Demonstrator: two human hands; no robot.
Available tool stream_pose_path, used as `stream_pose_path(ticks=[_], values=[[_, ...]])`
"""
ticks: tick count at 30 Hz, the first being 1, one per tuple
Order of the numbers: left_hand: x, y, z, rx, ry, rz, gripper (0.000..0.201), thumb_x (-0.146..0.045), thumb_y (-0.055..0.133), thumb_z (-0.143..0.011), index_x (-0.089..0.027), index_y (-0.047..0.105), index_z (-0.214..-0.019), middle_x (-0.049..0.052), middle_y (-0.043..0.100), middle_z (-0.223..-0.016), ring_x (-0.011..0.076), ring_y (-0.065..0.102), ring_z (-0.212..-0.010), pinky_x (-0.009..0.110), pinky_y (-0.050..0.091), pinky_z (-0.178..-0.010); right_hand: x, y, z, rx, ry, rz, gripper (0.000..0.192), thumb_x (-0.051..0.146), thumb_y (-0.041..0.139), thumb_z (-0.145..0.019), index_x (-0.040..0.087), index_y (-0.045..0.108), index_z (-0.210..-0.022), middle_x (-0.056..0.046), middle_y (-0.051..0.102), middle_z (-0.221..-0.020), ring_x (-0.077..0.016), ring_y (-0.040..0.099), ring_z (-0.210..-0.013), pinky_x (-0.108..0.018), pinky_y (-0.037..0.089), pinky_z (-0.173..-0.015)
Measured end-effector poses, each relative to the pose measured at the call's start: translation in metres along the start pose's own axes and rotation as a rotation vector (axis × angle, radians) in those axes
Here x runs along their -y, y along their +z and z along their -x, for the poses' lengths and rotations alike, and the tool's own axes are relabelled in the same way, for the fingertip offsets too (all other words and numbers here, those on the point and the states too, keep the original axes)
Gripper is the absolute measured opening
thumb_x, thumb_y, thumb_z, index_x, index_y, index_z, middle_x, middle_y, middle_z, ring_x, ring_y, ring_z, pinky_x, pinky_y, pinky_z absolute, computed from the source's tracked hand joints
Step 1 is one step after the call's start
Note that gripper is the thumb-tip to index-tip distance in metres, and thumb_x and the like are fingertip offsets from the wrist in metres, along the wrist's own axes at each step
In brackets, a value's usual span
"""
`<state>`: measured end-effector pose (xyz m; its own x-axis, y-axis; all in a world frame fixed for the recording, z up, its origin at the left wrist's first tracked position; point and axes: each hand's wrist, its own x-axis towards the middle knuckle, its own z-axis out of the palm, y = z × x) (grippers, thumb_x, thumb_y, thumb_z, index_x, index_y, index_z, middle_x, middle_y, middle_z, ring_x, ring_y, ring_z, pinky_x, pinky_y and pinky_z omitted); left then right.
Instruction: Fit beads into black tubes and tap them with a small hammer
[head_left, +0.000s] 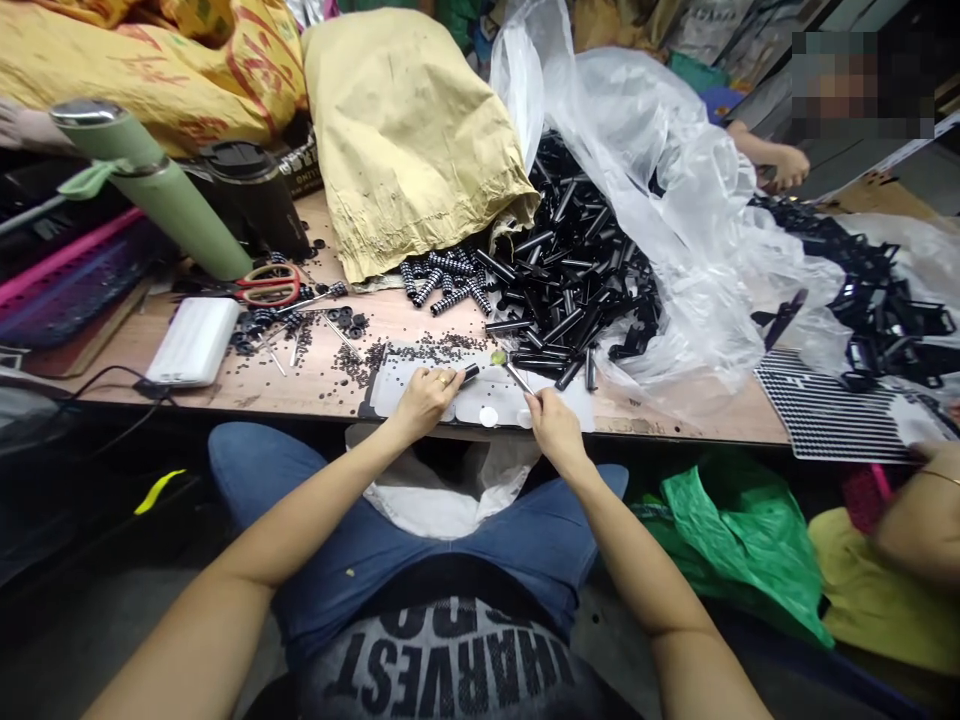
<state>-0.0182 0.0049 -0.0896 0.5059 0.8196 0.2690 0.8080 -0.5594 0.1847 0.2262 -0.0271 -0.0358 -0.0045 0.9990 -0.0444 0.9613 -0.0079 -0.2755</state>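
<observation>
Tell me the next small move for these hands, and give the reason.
Probably ease the right hand leftward, bringing the yellow-green tip of its thin tool to the black tube. The left hand already grips that tube with one end exposed toward the tool, and tip and tube appear close but apart.

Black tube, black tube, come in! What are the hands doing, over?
Left hand: gripping black tube. Right hand: holding metal-stemmed tool, greenish tip apart from tube. Black pile close beyond.
</observation>
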Motion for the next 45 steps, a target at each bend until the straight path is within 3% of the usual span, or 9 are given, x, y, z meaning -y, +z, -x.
stream_pose_path(ticks=[8,15,19,24,27,30,36,41,45], values=[[-0.015,0.001,-0.002,0.006,-0.075,-0.023,0.045,-0.011,0.028,-0.096,-0.012,0.051,-0.135,0.019,0.06,-0.126,0.0285,0.052,-0.12,0.051,0.031,-0.104,0.031,-0.011,0.003,0.122,-0.023,-0.01,0.031,0.039,0.028,-0.101,0.021,0.053,-0.094,-0.004,0.063,-0.068,-0.0207,0.058,-0.059,-0.027,0.031,-0.057],[-0.049,0.025,-0.012,0.0,-0.155,0.037,0.067,-0.033,0.039,-0.092,0.005,0.029,-0.146,0.029,0.03,-0.15,0.0355,0.02,-0.144,0.056,0.015,-0.115,0.071,-0.015,0.026,0.114,-0.272,-0.149,0.038,0.043,0.022,-0.101,0.022,0.055,-0.102,-0.006,0.067,-0.078,-0.0184,0.062,-0.063,-0.026,0.038,-0.058],[-0.045,0.029,-0.016,-0.012,-0.158,0.069,0.061,-0.027,0.041,-0.089,0.005,0.036,-0.141,0.029,0.039,-0.144,0.0349,0.033,-0.139,0.052,0.024,-0.113,0.08,-0.005,0.024,0.279,-0.284,0.023,0.033,0.04,0.028,-0.101,0.022,0.056,-0.101,-0.007,0.07,-0.082,-0.0198,0.064,-0.066,-0.026,0.037,-0.059],[-0.055,-0.007,-0.015,0.061,-0.172,0.214,0.037,-0.018,0.036,-0.092,-0.008,0.065,-0.111,0.019,0.065,-0.1,0.0303,0.06,-0.1,0.043,0.049,-0.085,0.06,-0.016,0.009,0.128,-0.221,-0.09,0.038,0.042,0.023,-0.102,0.023,0.055,-0.094,-0.003,0.067,-0.074,-0.0194,0.062,-0.065,-0.026,0.035,-0.06],[-0.038,-0.035,-0.03,0.179,-0.197,0.297,0.032,-0.024,0.04,-0.093,-0.013,0.069,-0.085,0.016,0.063,-0.081,0.0276,0.061,-0.079,0.039,0.05,-0.071,0.037,-0.014,-0.001,0.083,-0.144,-0.043,0.035,0.043,0.029,-0.101,0.023,0.056,-0.092,-0.004,0.067,-0.078,-0.0194,0.062,-0.068,-0.026,0.034,-0.061],[0.01,-0.044,-0.078,0.024,-0.545,0.237,0.034,-0.014,0.034,-0.092,-0.007,0.066,-0.096,0.02,0.061,-0.086,0.0287,0.059,-0.082,0.041,0.048,-0.073,0.018,0.0,-0.01,0.063,-0.093,0.04,0.034,0.044,0.035,-0.099,0.022,0.058,-0.091,-0.006,0.067,-0.086,-0.0209,0.061,-0.075,-0.028,0.037,-0.065],[0.078,-0.009,-0.177,0.06,-0.398,0.026,0.045,-0.016,0.04,-0.092,-0.004,0.044,-0.136,0.022,0.057,-0.118,0.0335,0.046,-0.112,0.044,0.038,-0.092,0.026,0.012,-0.067,-0.148,-0.316,0.058,0.025,0.029,0.043,-0.096,0.016,0.061,-0.108,-0.014,0.064,-0.111,-0.0272,0.053,-0.104,-0.038,0.04,-0.088],[0.073,0.007,-0.17,0.1,-0.326,-0.088,0.04,-0.003,0.032,-0.089,0.0,0.054,-0.121,0.024,0.057,-0.115,0.0307,0.047,-0.111,0.042,0.035,-0.094,0.041,0.001,-0.142,-0.121,-0.319,0.079,0.029,0.007,0.041,-0.09,0.015,0.065,-0.104,-0.017,0.068,-0.108,-0.0274,0.051,-0.11,-0.045,0.034,-0.096],[0.072,0.006,-0.141,0.122,-0.372,-0.04,0.033,-0.001,0.034,-0.086,0.0,0.058,-0.109,0.025,0.055,-0.113,0.0317,0.048,-0.11,0.042,0.037,-0.091,0.041,-0.005,-0.156,-0.055,-0.225,-0.459,0.016,0.019,0.059,-0.085,0.016,0.067,-0.099,-0.009,0.072,-0.101,-0.0218,0.06,-0.099,-0.039,0.042,-0.091]])
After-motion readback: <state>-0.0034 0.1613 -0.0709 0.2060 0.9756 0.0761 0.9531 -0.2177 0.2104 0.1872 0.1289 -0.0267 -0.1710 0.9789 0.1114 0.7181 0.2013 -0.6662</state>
